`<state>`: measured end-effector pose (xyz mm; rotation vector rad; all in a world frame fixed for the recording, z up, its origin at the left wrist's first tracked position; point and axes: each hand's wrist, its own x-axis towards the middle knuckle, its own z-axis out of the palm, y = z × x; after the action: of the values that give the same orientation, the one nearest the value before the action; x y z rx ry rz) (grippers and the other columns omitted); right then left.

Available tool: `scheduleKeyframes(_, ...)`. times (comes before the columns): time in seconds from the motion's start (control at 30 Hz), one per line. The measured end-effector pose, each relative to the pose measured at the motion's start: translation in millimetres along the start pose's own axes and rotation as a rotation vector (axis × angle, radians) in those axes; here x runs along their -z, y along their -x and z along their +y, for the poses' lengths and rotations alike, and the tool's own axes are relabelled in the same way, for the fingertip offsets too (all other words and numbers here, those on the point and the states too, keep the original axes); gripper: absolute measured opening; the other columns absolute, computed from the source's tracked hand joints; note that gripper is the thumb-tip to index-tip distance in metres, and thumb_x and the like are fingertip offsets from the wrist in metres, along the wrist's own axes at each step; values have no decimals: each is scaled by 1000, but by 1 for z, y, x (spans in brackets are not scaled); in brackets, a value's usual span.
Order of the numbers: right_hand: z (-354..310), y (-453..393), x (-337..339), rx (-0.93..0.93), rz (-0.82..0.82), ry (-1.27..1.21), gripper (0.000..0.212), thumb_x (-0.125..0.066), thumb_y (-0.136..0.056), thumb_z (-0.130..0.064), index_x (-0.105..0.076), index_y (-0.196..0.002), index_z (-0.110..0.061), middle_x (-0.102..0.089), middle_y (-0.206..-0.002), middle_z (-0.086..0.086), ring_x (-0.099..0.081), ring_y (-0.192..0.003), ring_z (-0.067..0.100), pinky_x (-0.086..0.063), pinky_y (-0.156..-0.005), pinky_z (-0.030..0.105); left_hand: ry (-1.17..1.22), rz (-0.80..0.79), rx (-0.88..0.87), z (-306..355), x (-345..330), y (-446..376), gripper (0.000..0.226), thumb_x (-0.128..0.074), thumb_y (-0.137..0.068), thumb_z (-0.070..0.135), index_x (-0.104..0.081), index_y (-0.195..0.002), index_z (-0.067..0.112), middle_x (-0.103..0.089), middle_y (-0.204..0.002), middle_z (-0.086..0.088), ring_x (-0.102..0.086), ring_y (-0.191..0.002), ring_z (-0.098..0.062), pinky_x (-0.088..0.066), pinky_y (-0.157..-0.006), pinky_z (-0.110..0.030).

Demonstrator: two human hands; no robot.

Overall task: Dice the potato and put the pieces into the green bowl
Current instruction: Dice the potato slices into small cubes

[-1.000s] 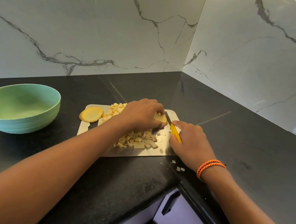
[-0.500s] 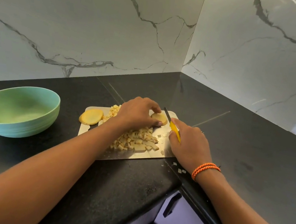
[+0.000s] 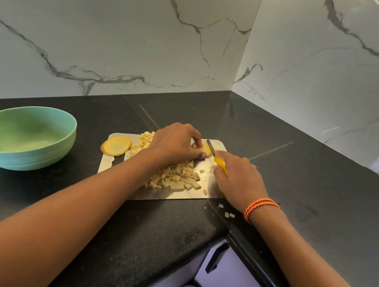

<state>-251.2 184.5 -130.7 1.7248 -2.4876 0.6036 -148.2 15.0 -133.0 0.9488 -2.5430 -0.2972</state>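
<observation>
The bench [image 3: 26,192] is carrying one bowl [image 3: 20,136] at left and one board [image 3: 163,195] at centre. The left hand [image 3: 176,142] is pinching a half-hidden potato [image 3: 205,149]; the right hand [image 3: 239,180] is gripping a mostly covered knife [image 3: 210,148]. One slice [image 3: 115,145] and countless dice [image 3: 175,177] are lying there.

No legible text, labels, brand marks, numbers or signs anywhere in view. Surfaces checked: none carries print or lettering that can be read.
</observation>
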Motion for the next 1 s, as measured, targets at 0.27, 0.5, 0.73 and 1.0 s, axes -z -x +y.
scheduleKeyframes(0.27,-3,19,7,6,-51,20,48,-45,-103,-29,-46,-151,-25,-67,-125,13,-63,-108,33,-52,-92,44,-47,28,-19,2,-2,5,31,-73,-90,61,-75,-107,35,-71,-128,10,-64,-115,-13,-44,-75,-29)
scheduleKeyframes(0.5,6,47,18,24,-31,9,47,-48,-104,-34,-46,-150,-31,-70,-100,3,-63,-84,17,-53,-81,33,-42,29,-8,2,-3,3,27,-71,-94,57,-73,-107,34,-73,-117,11,-61,-98,-9,-49,-74,-29)
scheduleKeyframes(0.73,3,27,11,-46,149,-104,47,-51,-99,-34,-52,-146,-32,-70,-91,5,-63,-76,22,-58,-77,42,-3,9,-4,-3,-1,2,30,-73,-92,57,-77,-111,34,-72,-126,11,-61,-101,-8,-41,-67,-25)
scheduleKeyframes(1.0,-4,3,-3,-53,105,-90,47,-49,-99,-33,-53,-146,-32,-69,-86,6,-63,-74,23,-58,-78,43,16,24,17,-4,1,1,32,-74,-90,60,-78,-109,35,-72,-127,12,-55,-98,-5,-36,-61,-22)
